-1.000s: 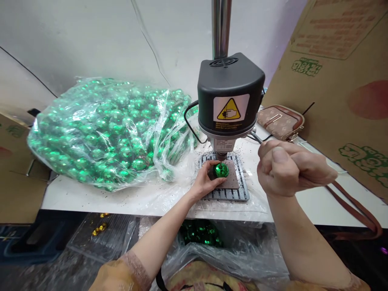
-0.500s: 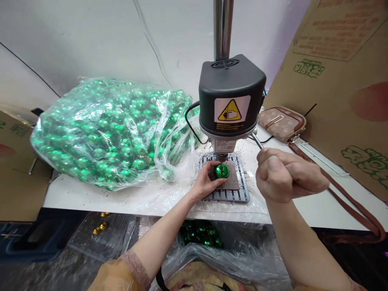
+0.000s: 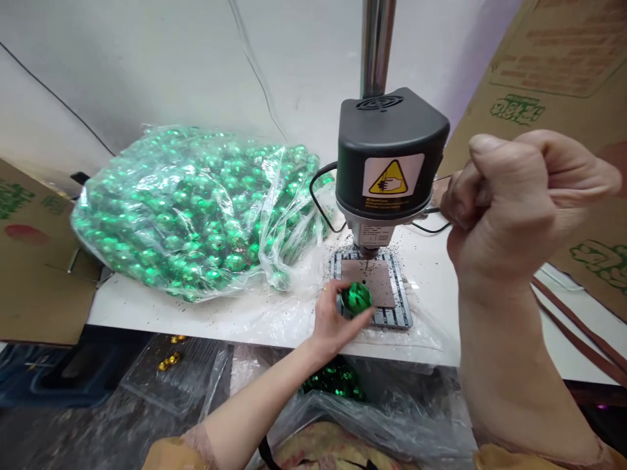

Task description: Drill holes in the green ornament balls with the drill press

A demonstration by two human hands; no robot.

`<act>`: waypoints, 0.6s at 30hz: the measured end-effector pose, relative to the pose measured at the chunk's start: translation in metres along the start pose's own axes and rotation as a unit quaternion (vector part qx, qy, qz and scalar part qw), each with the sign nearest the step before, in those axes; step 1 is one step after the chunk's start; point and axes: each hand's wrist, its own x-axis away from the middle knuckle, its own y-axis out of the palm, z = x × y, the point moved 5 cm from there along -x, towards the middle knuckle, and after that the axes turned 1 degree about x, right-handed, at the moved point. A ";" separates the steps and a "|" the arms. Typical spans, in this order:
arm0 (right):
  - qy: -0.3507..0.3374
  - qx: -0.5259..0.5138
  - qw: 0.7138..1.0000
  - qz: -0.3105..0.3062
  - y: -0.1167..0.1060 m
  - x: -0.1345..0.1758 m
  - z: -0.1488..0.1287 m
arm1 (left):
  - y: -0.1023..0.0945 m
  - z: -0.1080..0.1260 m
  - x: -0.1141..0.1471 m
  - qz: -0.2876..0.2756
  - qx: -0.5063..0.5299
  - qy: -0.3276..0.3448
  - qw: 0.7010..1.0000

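My left hand (image 3: 333,320) grips a shiny green faceted ball (image 3: 357,298) between thumb and fingers. The ball is over the front of the brown pad (image 3: 379,282) on the slotted metal base (image 3: 402,300). Behind the ball, the thin drill bit (image 3: 367,262) hangs from the chuck of the black drill press (image 3: 392,143), apart from the ball. To the right of the press head, my right hand (image 3: 514,196) is raised in a closed grip on the press's lever, which the hand now hides.
A large clear bag (image 3: 196,215) of green balls lies left of the press. More green balls (image 3: 337,380) sit in plastic below the table edge. Cardboard boxes (image 3: 44,261) flank both sides. Dark shavings speckle the white table (image 3: 147,307); a brown strap (image 3: 578,320) lies at right.
My right hand has risen with the lever, and the drill bit has come up clear of the ball. My left hand has drawn the ball toward me, uncovering a dark hole in the pad.
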 end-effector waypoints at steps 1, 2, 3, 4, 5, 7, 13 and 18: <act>-0.001 0.005 1.000 0.000 -0.001 0.001 0.000 | -0.004 0.007 0.016 -0.033 -0.016 0.064 0.997; -0.004 0.010 1.000 0.001 -0.001 0.001 0.000 | -0.006 0.014 0.033 -0.076 -0.036 0.136 0.987; -0.006 0.013 1.000 0.002 -0.002 0.001 0.000 | -0.009 0.019 0.052 -0.117 -0.067 0.207 0.969; -0.005 0.016 1.000 0.005 -0.002 0.002 -0.001 | -0.011 0.021 0.070 -0.152 -0.109 0.270 0.945; -0.003 0.016 1.000 0.010 -0.003 0.002 -0.001 | -0.014 0.023 0.086 -0.178 -0.154 0.322 0.917; 0.008 0.014 1.000 0.019 -0.003 0.002 0.000 | -0.020 0.022 0.106 -0.213 -0.210 0.380 0.875; 0.039 -0.003 0.999 0.020 -0.002 0.003 0.001 | -0.042 0.012 0.044 -0.218 -0.140 0.317 0.913; 0.033 -0.008 0.999 0.017 -0.002 0.003 0.001 | -0.053 -0.040 -0.075 -0.174 -0.213 0.067 0.959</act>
